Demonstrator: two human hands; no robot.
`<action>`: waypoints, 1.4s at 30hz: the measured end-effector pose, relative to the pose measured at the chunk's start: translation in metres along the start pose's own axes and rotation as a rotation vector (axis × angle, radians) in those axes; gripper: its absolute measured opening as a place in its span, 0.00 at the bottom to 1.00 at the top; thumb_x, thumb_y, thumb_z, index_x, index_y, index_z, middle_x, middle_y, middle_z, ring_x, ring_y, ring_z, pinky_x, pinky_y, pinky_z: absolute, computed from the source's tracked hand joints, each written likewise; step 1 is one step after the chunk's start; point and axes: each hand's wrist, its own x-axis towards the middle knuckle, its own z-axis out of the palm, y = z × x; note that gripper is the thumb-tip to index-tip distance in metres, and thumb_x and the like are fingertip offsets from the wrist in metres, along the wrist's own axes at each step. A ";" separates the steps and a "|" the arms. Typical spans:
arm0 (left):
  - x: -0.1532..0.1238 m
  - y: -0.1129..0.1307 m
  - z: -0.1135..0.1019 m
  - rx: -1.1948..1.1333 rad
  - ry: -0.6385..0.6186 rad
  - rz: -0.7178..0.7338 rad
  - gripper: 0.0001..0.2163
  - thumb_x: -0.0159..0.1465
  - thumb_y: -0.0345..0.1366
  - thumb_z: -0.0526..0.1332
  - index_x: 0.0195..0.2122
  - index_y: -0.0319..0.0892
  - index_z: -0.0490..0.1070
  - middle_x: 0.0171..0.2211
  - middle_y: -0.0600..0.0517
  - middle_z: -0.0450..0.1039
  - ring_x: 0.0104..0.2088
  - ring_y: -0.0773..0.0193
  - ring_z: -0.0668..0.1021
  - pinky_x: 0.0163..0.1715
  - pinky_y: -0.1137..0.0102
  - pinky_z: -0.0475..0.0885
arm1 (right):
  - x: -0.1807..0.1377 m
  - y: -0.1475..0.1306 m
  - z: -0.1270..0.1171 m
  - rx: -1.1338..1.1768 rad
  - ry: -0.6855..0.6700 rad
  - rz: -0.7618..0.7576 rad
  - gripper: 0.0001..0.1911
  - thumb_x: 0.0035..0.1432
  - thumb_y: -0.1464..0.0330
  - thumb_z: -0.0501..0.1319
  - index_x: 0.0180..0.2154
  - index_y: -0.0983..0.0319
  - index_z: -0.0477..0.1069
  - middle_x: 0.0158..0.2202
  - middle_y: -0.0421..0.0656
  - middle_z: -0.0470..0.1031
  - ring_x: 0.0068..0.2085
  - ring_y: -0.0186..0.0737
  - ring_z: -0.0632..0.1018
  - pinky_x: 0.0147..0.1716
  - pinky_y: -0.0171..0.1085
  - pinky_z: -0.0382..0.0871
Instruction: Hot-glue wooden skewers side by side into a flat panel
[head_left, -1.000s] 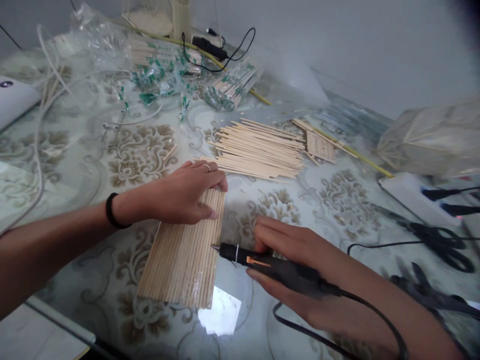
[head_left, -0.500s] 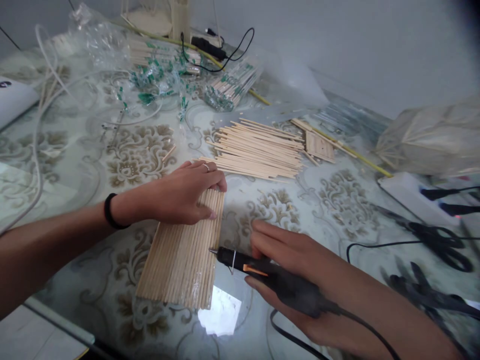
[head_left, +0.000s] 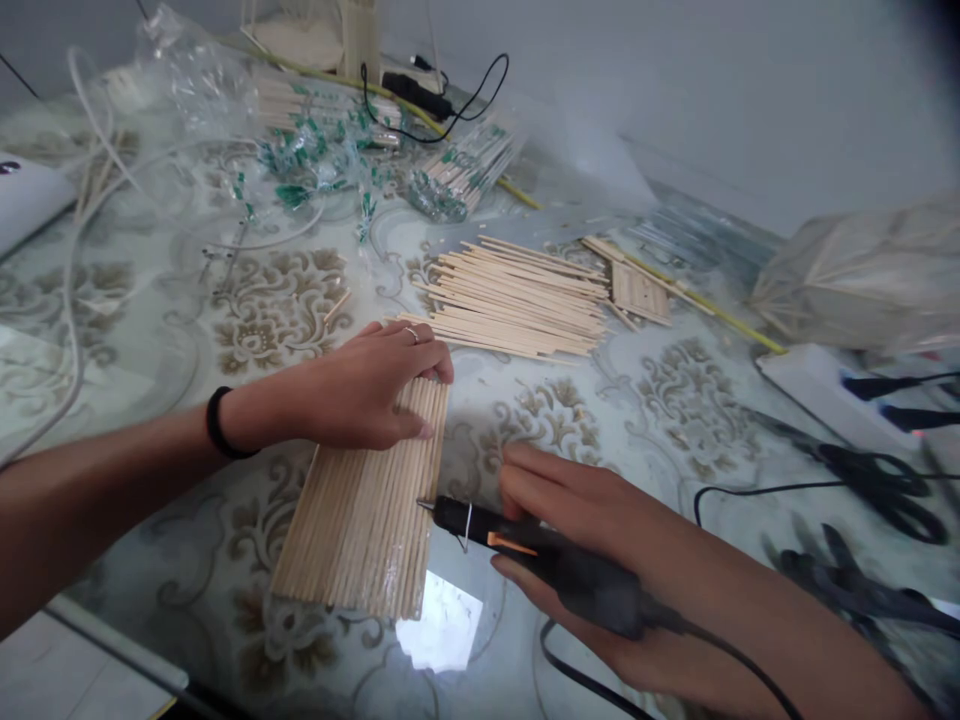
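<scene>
A flat panel of thin wooden sticks (head_left: 360, 530) laid side by side rests on the table, with shiny glue along its near right part. My left hand (head_left: 379, 390) grips its far end, fingers curled over the edge and thumb pressed on top. In my right hand (head_left: 577, 510) is a black hot glue gun (head_left: 555, 565) with an orange trigger. Its metal nozzle points left, at the panel's right edge; whether it touches the sticks I cannot tell. Beyond my left hand lies a pile of loose wooden sticks (head_left: 517, 300).
Bagged sticks (head_left: 469, 170) and crumpled plastic wrappers (head_left: 322, 160) lie at the back. On the right are scissors (head_left: 885, 480), black-handled pliers (head_left: 847, 590), a white power strip (head_left: 832, 400) and a pale stick-framed structure (head_left: 862, 270). A small wooden panel (head_left: 639, 292) sits beside the loose pile.
</scene>
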 end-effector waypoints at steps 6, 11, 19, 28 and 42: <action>0.000 -0.001 0.000 0.002 0.002 0.012 0.16 0.58 0.34 0.67 0.47 0.42 0.69 0.48 0.47 0.73 0.55 0.51 0.73 0.60 0.55 0.61 | -0.001 0.000 0.000 -0.007 0.005 -0.012 0.14 0.56 0.71 0.67 0.35 0.57 0.61 0.38 0.39 0.69 0.35 0.39 0.71 0.30 0.37 0.62; -0.001 -0.002 -0.001 -0.004 -0.007 0.008 0.16 0.58 0.34 0.66 0.47 0.42 0.69 0.49 0.46 0.73 0.55 0.50 0.72 0.60 0.54 0.61 | -0.001 -0.002 -0.003 0.022 -0.007 -0.028 0.12 0.57 0.69 0.68 0.37 0.57 0.64 0.38 0.40 0.70 0.35 0.40 0.72 0.30 0.36 0.62; -0.001 -0.002 -0.001 0.001 -0.002 0.015 0.16 0.59 0.35 0.67 0.48 0.42 0.69 0.49 0.46 0.72 0.54 0.51 0.73 0.59 0.54 0.61 | 0.005 -0.018 -0.006 0.113 -0.148 -0.015 0.10 0.54 0.77 0.64 0.35 0.58 0.68 0.36 0.39 0.73 0.35 0.39 0.74 0.33 0.36 0.67; -0.001 -0.004 0.000 0.001 -0.008 0.007 0.16 0.59 0.37 0.66 0.48 0.43 0.69 0.49 0.46 0.72 0.54 0.51 0.72 0.59 0.54 0.62 | 0.002 -0.009 -0.009 0.050 -0.058 -0.016 0.11 0.54 0.78 0.64 0.34 0.59 0.66 0.35 0.39 0.71 0.33 0.37 0.72 0.29 0.35 0.63; 0.000 -0.003 -0.002 -0.008 -0.003 0.027 0.15 0.60 0.37 0.66 0.47 0.43 0.69 0.48 0.46 0.73 0.54 0.51 0.72 0.59 0.54 0.62 | 0.002 -0.008 -0.010 0.004 -0.048 -0.034 0.09 0.56 0.75 0.65 0.33 0.58 0.66 0.33 0.38 0.71 0.32 0.37 0.72 0.27 0.36 0.60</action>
